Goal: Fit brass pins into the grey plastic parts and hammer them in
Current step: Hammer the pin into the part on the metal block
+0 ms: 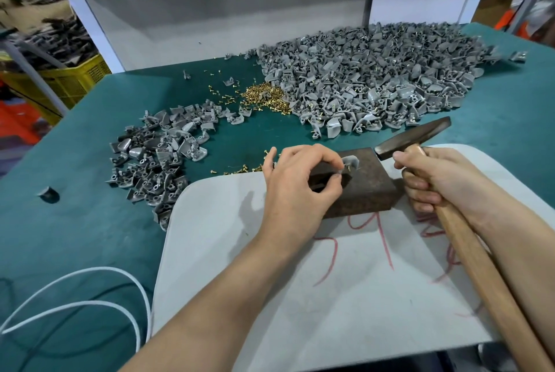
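Observation:
My left hand [295, 179] pinches a grey plastic part [350, 161] with a brass pin in it, holding it on a rusty metal block [366, 188]. My right hand [435, 179] grips the wooden handle of a hammer [411, 139], whose dark head hangs just right of the part, above the block's far corner. A big heap of grey parts [375, 71] fills the back right of the green table. A smaller heap of grey parts [159, 155] lies at the left. Loose brass pins [264, 98] are piled between the heaps.
The block sits on a grey board [270, 281] with red scribbles, on the green table [75, 221]. A few brass pins [243, 169] lie by the board's far edge. A white cable [90, 302] loops at the front left. One stray grey part [49, 194] lies far left.

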Demonstrator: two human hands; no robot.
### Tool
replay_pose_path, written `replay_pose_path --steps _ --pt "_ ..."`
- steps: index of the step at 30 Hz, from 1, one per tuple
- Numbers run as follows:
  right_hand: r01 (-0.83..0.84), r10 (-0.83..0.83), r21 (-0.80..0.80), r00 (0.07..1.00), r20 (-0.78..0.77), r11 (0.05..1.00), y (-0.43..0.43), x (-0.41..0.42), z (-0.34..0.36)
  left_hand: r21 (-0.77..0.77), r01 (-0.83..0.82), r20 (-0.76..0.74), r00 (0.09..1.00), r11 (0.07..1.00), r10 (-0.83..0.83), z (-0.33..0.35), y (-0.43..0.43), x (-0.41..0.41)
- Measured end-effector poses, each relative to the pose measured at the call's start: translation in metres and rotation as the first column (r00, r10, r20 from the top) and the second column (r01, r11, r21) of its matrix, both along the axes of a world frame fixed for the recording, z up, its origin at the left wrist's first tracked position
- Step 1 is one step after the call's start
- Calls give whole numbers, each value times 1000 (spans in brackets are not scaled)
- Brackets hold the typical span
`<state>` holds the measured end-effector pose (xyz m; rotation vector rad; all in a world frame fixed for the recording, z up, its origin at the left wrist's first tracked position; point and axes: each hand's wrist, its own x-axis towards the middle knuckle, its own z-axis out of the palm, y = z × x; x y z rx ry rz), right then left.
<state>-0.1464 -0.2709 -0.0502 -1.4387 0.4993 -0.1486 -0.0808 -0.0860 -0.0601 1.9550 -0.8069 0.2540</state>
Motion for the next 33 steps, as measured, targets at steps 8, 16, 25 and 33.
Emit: replay_pose_path --steps 8,16,25,33 --pt "-5 5 -7 1000 -11 1000 1 0 1 -45 46 8 999 998 -46 0 -1 -2" --pt "20 -17 -105 999 29 994 9 -7 6 21 -2 37 999 1000 1 4 -1 -4" --pt "-11 82 -610 993 89 792 47 13 31 66 -51 31 998 996 49 6 -2 -1" --pt "-124 134 -613 991 -30 781 47 25 34 22 -62 -15 998 998 62 5 -2 2"
